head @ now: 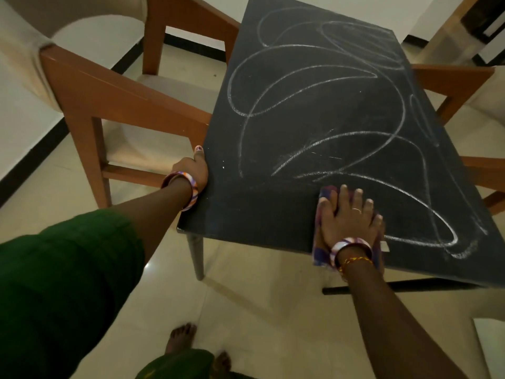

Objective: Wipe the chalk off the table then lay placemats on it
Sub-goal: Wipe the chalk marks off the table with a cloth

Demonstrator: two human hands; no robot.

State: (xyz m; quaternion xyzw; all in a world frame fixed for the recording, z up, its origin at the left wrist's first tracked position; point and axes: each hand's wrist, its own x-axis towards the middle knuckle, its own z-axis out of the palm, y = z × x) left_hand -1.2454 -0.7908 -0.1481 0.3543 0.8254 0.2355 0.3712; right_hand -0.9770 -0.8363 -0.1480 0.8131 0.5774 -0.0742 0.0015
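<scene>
A dark, slate-coloured table point(273, 203) fills the middle of the head view, covered in looping white chalk lines point(308, 105). The near left part of its top is free of chalk. My right hand point(348, 217) lies flat, fingers spread, pressing a purple checked cloth point(318, 250) onto the table near its front edge. The cloth mostly hides under the hand and hangs slightly over the edge. My left hand point(192, 168) grips the table's left edge, thumb on top. No placemats are in view.
A wooden armchair point(90, 88) with cream cushions stands tight against the table's left side. Another wooden chair point(459, 80) sits at the right. The floor is pale tile point(262, 310), and my bare feet point(180, 337) stand just before the table.
</scene>
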